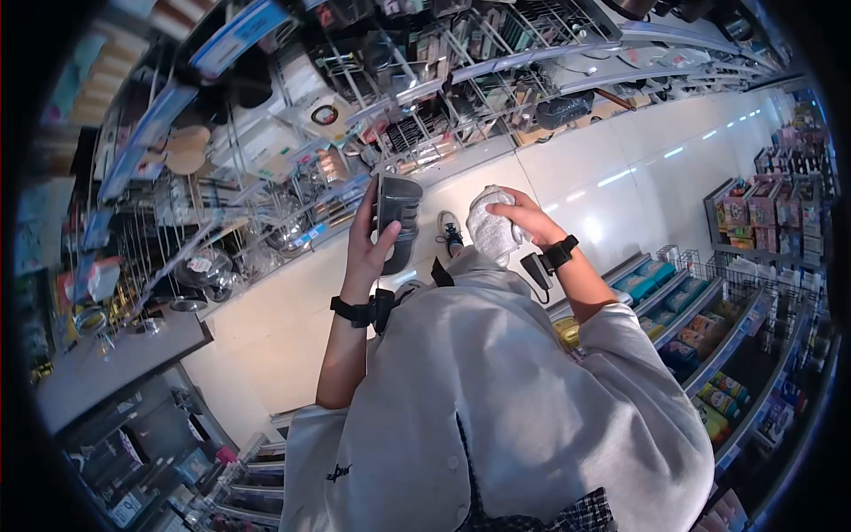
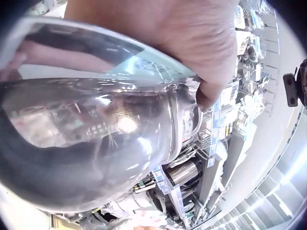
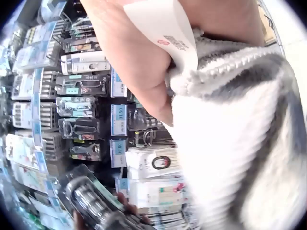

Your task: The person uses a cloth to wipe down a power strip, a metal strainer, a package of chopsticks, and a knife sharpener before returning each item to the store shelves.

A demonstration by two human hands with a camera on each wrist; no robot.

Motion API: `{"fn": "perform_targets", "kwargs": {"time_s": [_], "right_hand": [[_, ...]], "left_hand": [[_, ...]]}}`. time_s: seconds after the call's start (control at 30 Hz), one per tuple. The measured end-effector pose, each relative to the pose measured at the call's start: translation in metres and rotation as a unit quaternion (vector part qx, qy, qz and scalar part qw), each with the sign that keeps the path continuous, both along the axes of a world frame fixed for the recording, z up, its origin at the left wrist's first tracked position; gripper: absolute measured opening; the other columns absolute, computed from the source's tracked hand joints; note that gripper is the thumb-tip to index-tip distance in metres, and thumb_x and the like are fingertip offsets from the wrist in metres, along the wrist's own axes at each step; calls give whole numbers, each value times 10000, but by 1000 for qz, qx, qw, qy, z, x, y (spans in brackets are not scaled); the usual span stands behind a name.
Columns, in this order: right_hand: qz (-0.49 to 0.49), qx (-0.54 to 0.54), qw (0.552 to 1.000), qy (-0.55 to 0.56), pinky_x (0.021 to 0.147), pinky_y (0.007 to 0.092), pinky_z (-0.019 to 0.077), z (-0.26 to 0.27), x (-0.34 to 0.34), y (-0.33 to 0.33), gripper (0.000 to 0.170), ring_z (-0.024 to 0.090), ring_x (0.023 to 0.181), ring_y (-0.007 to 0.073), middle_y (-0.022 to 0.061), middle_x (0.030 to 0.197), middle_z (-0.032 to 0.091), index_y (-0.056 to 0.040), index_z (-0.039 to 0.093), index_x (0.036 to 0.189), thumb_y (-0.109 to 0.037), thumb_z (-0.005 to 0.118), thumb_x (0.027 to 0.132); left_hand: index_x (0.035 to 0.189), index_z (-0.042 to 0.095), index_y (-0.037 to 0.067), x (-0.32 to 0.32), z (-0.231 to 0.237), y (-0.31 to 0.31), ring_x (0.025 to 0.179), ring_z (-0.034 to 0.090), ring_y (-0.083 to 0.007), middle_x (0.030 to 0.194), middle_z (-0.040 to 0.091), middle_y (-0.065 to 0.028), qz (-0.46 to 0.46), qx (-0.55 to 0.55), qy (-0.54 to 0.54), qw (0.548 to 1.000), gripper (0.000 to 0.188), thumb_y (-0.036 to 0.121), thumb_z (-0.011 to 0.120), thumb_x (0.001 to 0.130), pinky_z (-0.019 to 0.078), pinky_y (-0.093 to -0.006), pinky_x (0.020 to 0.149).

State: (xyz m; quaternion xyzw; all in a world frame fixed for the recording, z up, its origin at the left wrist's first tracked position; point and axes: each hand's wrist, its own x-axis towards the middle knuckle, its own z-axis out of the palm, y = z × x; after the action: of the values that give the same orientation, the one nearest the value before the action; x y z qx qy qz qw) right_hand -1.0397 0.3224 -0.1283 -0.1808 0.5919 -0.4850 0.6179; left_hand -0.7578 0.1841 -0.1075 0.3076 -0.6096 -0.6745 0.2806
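In the head view my left hand (image 1: 365, 250) grips a dark grey item in a clear blister pack (image 1: 402, 213), thumb across its front. Up close in the left wrist view, the pack's rounded transparent shell (image 2: 96, 167) fills much of the picture, its backing card beneath my fingers. The right wrist view shows the packed item's dark loop and shiny ridged middle; its exact kind I cannot tell. My right hand (image 1: 532, 222) holds a bunched white ribbed towel (image 1: 490, 235), thumb pressed on top. A white printed tag (image 3: 168, 33) sticks out from the towel beside my fingers.
Store racks with hanging packaged utensils (image 3: 84, 86) and blue-edged price labels (image 3: 119, 120) stand in front. Low shelves with bottles and packets (image 1: 709, 355) are at the right. A pale tiled floor (image 1: 576, 168) runs between, with a shoe (image 1: 448, 226) below the hands.
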Motion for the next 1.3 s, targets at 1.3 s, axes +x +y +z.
{"fn": "perform_targets", "kwargs": {"time_s": [1.3], "right_hand": [[152,-503,644,557,1055,445,427,153,260,65,560,440,1338,326,51,1350,568,-104,621,1245,-7,548,697]], "left_hand": [[1377,421,3,135,67,118,1157,573,-231,1301,563,-123,95,150,345,922,739,548,590,907,462,-368,993]]}}
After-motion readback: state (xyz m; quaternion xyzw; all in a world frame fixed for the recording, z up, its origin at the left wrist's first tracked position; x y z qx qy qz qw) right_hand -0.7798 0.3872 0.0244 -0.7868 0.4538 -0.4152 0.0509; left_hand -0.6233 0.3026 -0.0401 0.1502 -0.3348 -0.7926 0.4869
